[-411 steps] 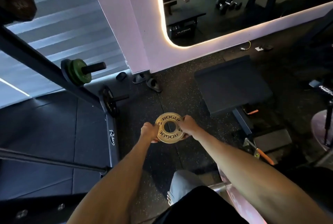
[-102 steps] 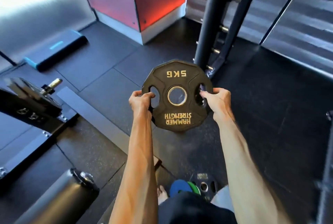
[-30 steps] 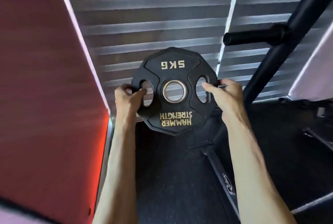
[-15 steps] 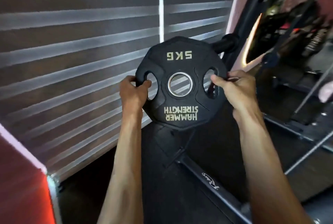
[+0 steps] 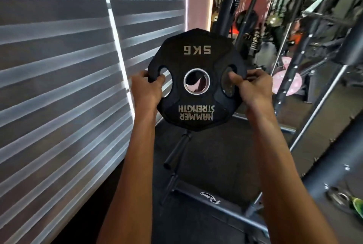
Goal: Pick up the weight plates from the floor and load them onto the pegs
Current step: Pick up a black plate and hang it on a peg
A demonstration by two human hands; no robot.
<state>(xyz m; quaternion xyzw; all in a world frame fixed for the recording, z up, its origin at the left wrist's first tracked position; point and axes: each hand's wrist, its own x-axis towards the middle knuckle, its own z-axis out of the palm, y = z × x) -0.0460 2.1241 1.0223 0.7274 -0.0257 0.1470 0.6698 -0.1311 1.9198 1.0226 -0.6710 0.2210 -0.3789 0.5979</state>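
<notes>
The black 5 kg weight plate [image 5: 196,57] is off the floor, held upright in the air at arm's length with its lettered face toward the camera. The left hand [image 5: 146,88] and right hand [image 5: 253,86] each grip it, thumb hooked into a side cut-out and fingers curled round the rim. A bare black peg [image 5: 176,150] juts out just below the plate. Loading it well likely means lowering the plate square to the peg and sighting the peg's tip through the steel-ringed bore [image 5: 196,81]. It should then slide fully home before either hand lets go; a tilted plate may bind.

Striped blinds [image 5: 59,86] fill the left side. Dark rubber floor [image 5: 212,155] lies beneath, crossed by the rack's base bar [image 5: 210,199]. A pink disc [image 5: 286,82] shows beyond the rack at right.
</notes>
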